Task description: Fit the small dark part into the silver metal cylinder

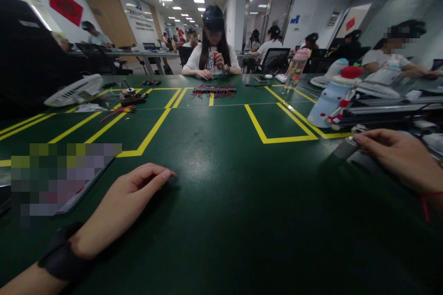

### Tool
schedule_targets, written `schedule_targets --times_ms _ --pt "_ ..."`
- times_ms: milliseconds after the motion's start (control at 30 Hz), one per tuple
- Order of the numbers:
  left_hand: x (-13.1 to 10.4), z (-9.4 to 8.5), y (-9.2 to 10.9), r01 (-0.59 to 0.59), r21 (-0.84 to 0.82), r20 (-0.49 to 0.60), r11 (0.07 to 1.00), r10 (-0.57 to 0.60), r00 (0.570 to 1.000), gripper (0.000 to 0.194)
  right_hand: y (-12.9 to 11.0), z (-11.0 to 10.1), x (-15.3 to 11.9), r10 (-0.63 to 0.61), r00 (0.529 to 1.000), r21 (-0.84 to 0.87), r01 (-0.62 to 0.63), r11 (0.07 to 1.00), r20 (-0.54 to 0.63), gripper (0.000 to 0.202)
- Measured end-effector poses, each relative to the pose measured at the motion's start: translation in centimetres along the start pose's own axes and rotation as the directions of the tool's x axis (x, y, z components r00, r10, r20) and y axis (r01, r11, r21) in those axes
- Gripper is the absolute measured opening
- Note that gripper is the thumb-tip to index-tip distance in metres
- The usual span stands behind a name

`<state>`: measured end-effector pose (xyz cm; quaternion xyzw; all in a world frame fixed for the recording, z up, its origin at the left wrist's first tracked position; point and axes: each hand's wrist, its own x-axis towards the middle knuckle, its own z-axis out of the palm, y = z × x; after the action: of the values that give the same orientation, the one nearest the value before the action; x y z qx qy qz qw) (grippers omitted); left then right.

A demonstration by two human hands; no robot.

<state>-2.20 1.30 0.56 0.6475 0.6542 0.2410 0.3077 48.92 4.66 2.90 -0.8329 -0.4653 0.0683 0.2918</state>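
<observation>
At the right, my right hand (pixel 398 154) is closed, with thumb and fingertips at the top of a small grey cylinder (pixel 347 148) with a shiny end. The cylinder is tilted, close to the green tabletop. My left hand (pixel 138 189) rests low over the table at centre left, thumb and fingers pressed together. A dark spot shows at its fingertips, but whether it is a held thing or shadow is unclear. A black band (pixel 65 253) circles the left wrist. Left of this hand lies a flat, blurred-out object (pixel 69 179).
Yellow tape lines (pixel 290 139) mark the green table (pixel 214 221). A blue bottle with a red top (pixel 323 106) stands near my right hand. Bundled wires (pixel 214 90) lie before a seated person (pixel 211 50). White fans (pixel 76 90) and wired parts (pixel 128 97) sit farther back.
</observation>
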Motion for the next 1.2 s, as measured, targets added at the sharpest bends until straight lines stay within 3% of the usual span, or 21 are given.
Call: schedule_targets --times_ms 167,267,467,533,633,700,767,800,867,933,1000,1100,1200 --pt "0.3 0.1 -0.6 -0.019 0.014 -0.004 1.000 0.019 1.000 0.034 0.0 0.5 -0.1 0.043 0.996 0.242 -0.061 0.968 0.079 0.032" --pt "0.4 0.1 -0.7 -0.028 0.029 -0.011 0.999 0.028 1.000 0.035 0.0 0.9 -0.2 0.033 0.997 0.402 -0.058 0.914 0.069 0.036" --pt "0.4 0.1 -1.0 -0.042 0.028 -0.001 0.999 0.042 0.999 0.034 1.3 0.9 0.7 -0.086 0.996 0.048 0.086 0.995 0.002 0.053" --pt "0.3 0.1 -1.1 -0.043 0.030 -0.002 0.999 0.043 0.999 0.034 1.5 1.1 0.9 -0.132 0.991 0.008 0.132 0.991 0.015 0.060" --pt "0.2 0.1 -0.8 -0.058 0.037 -0.010 0.998 0.059 0.998 0.034 0.2 2.0 -0.4 -0.245 0.967 0.024 0.247 0.969 -0.064 0.054" --pt "0.0 0.1 -0.2 -0.056 0.042 -0.007 0.998 0.057 0.998 0.035 -1.9 3.0 -2.5 -0.354 0.933 0.139 0.361 0.922 -0.071 0.049" --pt "0.0 0.1 0.5 -0.043 0.045 0.004 0.998 0.043 0.999 0.035 -4.7 4.2 -5.3 -0.468 0.882 0.368 0.419 0.830 0.052 0.045" --pt "-0.1 0.1 0.7 -0.039 0.046 0.007 0.998 0.039 0.999 0.035 -6.3 4.9 -6.8 -0.532 0.836 0.483 0.413 0.772 0.136 0.043" --pt "-0.1 0.2 0.7 -0.048 0.048 -0.003 0.998 0.048 0.999 0.034 -9.2 6.4 -9.7 -0.677 0.688 0.637 0.403 0.657 0.262 0.038" --pt "0.0 0.2 0.3 -0.064 0.053 -0.012 0.997 0.065 0.998 0.034 -11.5 7.9 -12.0 -0.779 0.551 0.705 0.423 0.569 0.299 0.033" --pt "0.1 0.1 -0.4 -0.071 0.063 -0.015 0.995 0.072 0.997 0.034 -12.9 9.2 -13.6 -0.828 0.473 0.722 0.454 0.522 0.301 0.031" --pt "0.4 0.1 -0.6 -0.062 0.070 -0.009 0.996 0.063 0.998 0.034 -13.4 10.5 -14.5 -0.843 0.443 0.722 0.469 0.508 0.305 0.033" --pt "0.7 0.9 1.1 -0.065 0.069 0.009 0.995 0.065 0.998 0.035 -13.1 11.2 -14.6 -0.826 0.474 0.744 0.423 0.517 0.305 0.044"
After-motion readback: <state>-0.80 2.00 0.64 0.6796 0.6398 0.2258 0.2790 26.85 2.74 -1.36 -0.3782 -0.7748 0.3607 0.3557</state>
